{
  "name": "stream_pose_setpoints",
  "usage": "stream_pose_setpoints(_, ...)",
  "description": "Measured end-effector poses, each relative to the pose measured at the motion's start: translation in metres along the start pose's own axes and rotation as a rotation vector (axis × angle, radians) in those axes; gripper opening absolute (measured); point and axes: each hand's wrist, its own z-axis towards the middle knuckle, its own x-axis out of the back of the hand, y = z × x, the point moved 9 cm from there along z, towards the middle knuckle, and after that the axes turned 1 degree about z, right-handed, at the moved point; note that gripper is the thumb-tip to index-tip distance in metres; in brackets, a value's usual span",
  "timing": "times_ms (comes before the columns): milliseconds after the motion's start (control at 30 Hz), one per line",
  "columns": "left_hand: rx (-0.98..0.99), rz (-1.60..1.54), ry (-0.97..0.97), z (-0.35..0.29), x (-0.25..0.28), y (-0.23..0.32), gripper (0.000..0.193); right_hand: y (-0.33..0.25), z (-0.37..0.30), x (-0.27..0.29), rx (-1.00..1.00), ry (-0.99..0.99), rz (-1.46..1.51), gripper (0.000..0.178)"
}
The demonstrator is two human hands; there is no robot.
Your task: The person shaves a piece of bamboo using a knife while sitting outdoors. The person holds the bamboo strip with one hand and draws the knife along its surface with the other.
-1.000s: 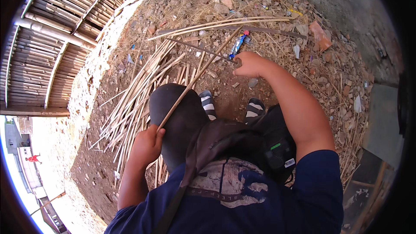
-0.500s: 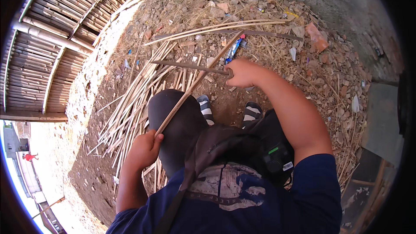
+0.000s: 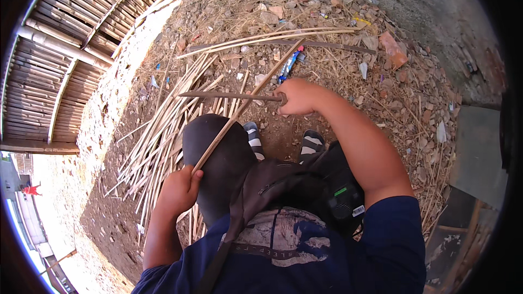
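My left hand is closed round the near end of a long bamboo strip, which slants up and away to the right across my dark-clad left knee. In my right hand is the handle of a long knife, its dark blade pointing left. The blade crosses the strip past the knee; whether the edge touches it I cannot tell. Most of the knife's handle is hidden by my fingers. To the left of my knee lies a loose pile of pale split bamboo strips.
Beyond the knife, several longer strips lie across stony, littered ground. A blue wrapper and a broken brick lie there too. A bamboo-slat structure stands at left, a rough wall at far right. My striped footwear is below.
My right hand has drawn the knife slightly nearer to me and to the left, and the blade crosses the strip lower down. The left hand keeps its grip, almost unmoved.
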Motion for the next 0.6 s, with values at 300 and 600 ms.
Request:
stream_pose_setpoints(300, -0.001, 0.005, 0.016, 0.003, 0.002, 0.001, 0.033, 0.03, -0.014, 0.016, -0.055, 0.172, -0.007, 0.056)
stream_pose_setpoints(600, -0.015, 0.019, 0.019, 0.004, 0.002, -0.001, 0.036, 0.068, -0.016, 0.041, -0.155, 0.279, 0.078, 0.054)
